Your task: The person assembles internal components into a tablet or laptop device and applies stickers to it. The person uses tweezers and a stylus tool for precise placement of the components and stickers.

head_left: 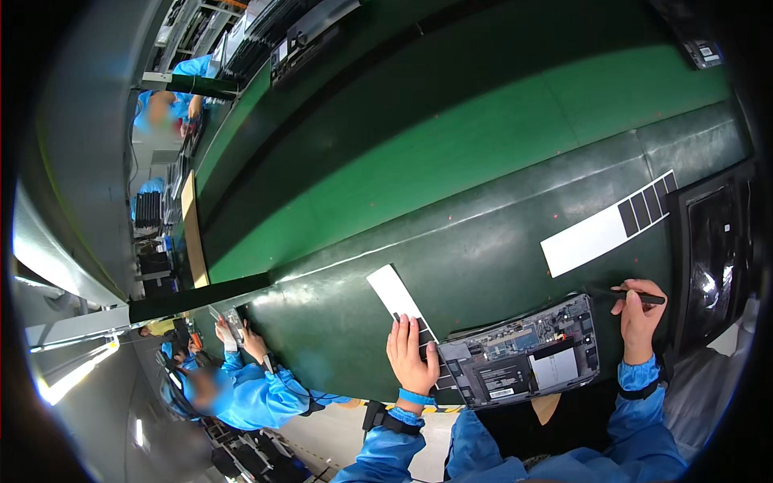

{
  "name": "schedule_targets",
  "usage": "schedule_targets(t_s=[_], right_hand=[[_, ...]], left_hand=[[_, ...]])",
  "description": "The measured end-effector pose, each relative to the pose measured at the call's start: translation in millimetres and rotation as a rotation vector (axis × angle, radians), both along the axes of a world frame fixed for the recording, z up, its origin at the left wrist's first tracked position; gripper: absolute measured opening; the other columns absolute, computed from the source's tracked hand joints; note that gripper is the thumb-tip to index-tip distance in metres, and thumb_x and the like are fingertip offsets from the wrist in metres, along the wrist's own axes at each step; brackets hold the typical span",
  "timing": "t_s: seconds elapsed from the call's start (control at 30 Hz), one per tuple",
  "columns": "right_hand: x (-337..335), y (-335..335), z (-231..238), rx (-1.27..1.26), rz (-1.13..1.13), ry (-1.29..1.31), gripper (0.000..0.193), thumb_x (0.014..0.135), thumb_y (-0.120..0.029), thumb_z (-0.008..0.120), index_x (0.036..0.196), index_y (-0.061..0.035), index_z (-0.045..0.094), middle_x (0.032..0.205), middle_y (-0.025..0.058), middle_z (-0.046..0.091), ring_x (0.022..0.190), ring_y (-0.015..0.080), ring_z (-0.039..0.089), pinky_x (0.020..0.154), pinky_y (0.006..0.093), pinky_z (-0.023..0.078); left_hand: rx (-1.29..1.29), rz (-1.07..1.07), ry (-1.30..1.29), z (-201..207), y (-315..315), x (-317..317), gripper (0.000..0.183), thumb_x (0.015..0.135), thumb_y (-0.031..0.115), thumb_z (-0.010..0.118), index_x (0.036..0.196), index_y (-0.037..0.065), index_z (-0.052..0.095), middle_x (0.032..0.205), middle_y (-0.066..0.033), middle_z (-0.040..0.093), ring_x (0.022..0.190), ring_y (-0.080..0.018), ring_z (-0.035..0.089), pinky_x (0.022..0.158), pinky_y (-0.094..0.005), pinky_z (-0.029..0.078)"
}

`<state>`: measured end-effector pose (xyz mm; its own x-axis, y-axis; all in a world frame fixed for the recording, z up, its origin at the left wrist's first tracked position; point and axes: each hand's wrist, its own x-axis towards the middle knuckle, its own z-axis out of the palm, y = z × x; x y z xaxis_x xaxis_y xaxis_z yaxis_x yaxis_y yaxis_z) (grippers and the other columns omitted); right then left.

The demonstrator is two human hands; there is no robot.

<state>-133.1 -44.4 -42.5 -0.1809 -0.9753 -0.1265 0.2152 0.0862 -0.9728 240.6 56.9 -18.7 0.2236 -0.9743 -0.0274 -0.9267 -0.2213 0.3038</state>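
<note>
An opened laptop base (515, 354) lies in front of me, its circuit board, black battery and a grey square part exposed. Flat on a white sheet (389, 291) with black sticker pieces, just left of the laptop, rests my left hand (412, 356); its fingers are stretched out and hold nothing visible. My right hand (638, 316) is closed around slim black tweezers (642, 297), beyond the laptop's right edge. Their thin tip points left, towards the laptop's far right corner. A second white sheet (584, 241) with a row of black stickers lies farther off to the right.
A black tray (713, 249) stands at the right edge. Beyond the dark bench (483, 233) runs a green conveyor surface (483, 137), with laptop parts (310, 36) at its far end. On the left, a co-worker in blue (258, 398) handles a small item at the same bench.
</note>
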Motion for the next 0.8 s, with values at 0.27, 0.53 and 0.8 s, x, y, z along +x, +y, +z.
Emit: schedule_targets(t_s=[0.27, 0.53, 0.8], right_hand=[[-5, 12, -9, -0.053, -0.024, -0.033, 0.023, 0.088, -0.007, 0.064, 0.107, 0.0023, 0.057, 0.095, 0.0153, 0.060, 0.082, 0.0265, 0.066, 0.048, 0.0287, 0.056], [27, -14, 22, -0.045, 0.045, 0.073, 0.018, 0.089, -0.008, 0.065, 0.102, 0.0047, 0.066, 0.077, 0.0102, 0.067, 0.063, 0.0144, 0.064, 0.057, 0.0223, 0.049], [9, -9, 10, -0.165, 0.025, 0.086, 0.019, 0.090, -0.007, 0.064, 0.104, 0.0062, 0.066, 0.080, 0.0112, 0.068, 0.064, 0.0154, 0.065, 0.068, 0.0263, 0.052]], left_hand=[[-0.036, -0.027, -0.008, -5, 5, 2, 0.058, 0.083, 0.013, 0.055, 0.138, 0.001, 0.046, 0.145, -0.0208, 0.042, 0.135, -0.0401, 0.036, 0.112, -0.0477, 0.026], [-0.075, -0.061, -0.049, 8, 7, 11, 0.051, 0.090, 0.012, 0.046, 0.140, -0.001, 0.042, 0.147, -0.0205, 0.038, 0.137, -0.0394, 0.033, 0.113, -0.0471, 0.023], [-0.125, -0.101, -0.037, -15, -2, 0, 0.049, 0.093, 0.013, 0.044, 0.140, 0.000, 0.042, 0.148, -0.0183, 0.038, 0.138, -0.0362, 0.033, 0.114, -0.0453, 0.023]])
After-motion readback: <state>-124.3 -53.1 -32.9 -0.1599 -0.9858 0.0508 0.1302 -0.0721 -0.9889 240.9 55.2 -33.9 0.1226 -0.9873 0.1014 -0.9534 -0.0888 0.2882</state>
